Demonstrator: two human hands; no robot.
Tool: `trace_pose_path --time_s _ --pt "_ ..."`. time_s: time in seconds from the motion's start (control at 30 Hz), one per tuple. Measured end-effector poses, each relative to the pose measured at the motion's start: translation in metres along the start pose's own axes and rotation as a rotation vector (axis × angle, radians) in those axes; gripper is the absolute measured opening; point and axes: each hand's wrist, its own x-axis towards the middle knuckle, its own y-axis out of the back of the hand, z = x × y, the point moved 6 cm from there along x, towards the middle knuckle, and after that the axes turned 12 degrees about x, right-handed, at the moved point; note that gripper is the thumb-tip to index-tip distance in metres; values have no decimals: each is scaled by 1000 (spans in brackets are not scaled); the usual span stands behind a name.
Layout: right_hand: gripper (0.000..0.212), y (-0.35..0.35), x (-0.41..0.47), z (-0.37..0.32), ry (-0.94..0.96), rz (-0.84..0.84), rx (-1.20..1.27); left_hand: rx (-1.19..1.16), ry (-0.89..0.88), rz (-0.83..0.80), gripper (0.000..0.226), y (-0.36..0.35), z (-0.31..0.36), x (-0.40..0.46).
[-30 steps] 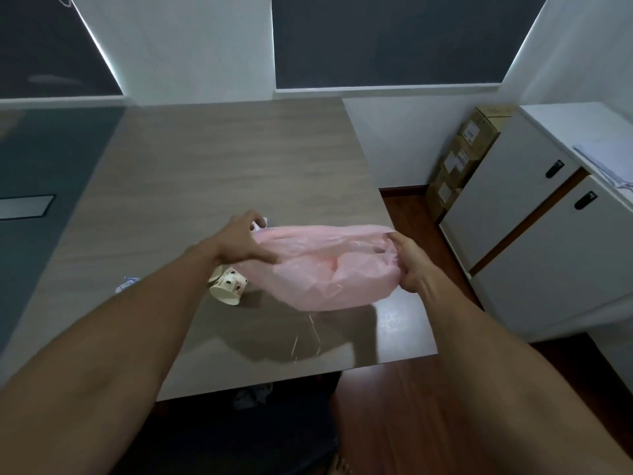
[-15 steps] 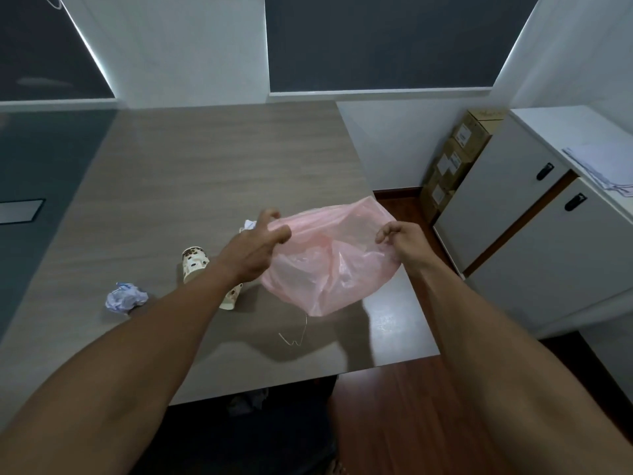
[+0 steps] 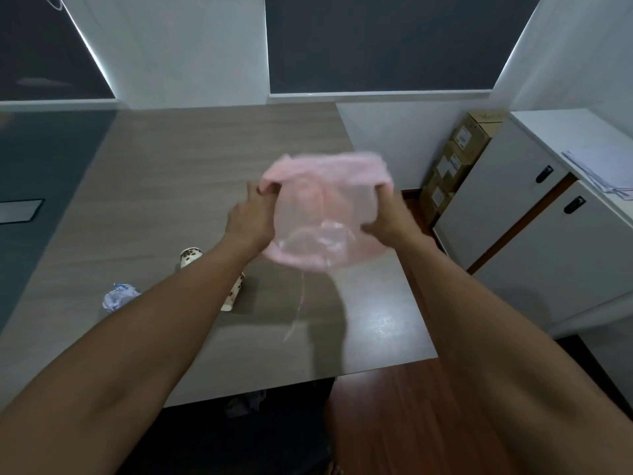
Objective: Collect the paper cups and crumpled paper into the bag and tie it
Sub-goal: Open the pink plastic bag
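**Bag being opened, nothing collected yet**

Both hands are up above the surface, each clamped on one side of the pink plastic bag. The left hand pinches the bag's upper edge between thumb and curled fingers; the right hand grips the opposite side, its fingers mostly hidden behind the film. The hands sit apart with the bag stretched between them, and the plastic is blurred, so it looks mid-shake. A thin strand of plastic dangles from the bag's underside toward the surface.

As far as I can judge, this is the opening step: getting the mouth of the bag spread before anything goes in. I can't tell whether the mouth is properly open; the film looks thin, clingy and floppy.

The rubbish lies below and to the left of the left hand. One patterned paper cup shows just beyond the left forearm, a second cup peeks out from beneath that forearm, and a ball of crumpled paper lies farther out to the left, well apart from the bag.

The next move probably calls for one hand to hold the mouth open while the other is freed, most naturally the left, since the cups lie nearest it. The bag would need lowering toward the surface, or the pieces lifting up to it. Tying comes last.
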Motion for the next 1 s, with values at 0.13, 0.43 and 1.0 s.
trace_pose_path --time_s 0.13,0.43,1.0 --pt "84 5 8 -12 17 150 -70 -72 44 -39 78 -5 -8 13" --pt "71 -27 -3 10 -173 -317 -111 -47 -52 -465 154 -46 -33 -12" --pt "70 -90 12 -176 233 -163 357 -40 329 165 77 54 -193 -70"
